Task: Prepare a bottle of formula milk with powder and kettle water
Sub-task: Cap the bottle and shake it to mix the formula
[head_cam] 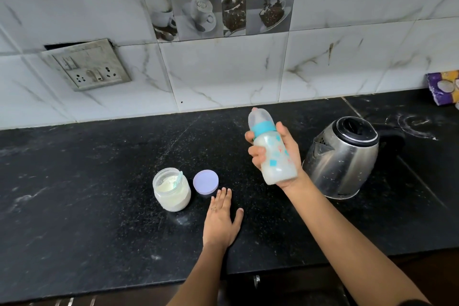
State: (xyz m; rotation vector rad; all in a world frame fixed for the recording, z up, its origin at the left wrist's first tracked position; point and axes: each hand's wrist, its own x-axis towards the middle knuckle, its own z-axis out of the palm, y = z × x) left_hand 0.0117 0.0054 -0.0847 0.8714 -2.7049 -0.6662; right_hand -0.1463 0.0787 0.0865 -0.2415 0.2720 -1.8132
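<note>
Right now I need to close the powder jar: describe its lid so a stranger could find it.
On the black counter, left of the steel kettle, stands the open powder jar. The lid lies flat just right of it: a pale lilac disc, by the left hand fingertips.

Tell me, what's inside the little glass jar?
The open jar holds pale powder, and a small blue-green scoop sticks out of it. The scoop's bowl is buried in powder, so it can't be seen. The jar's purple lid lies beside it.
</note>
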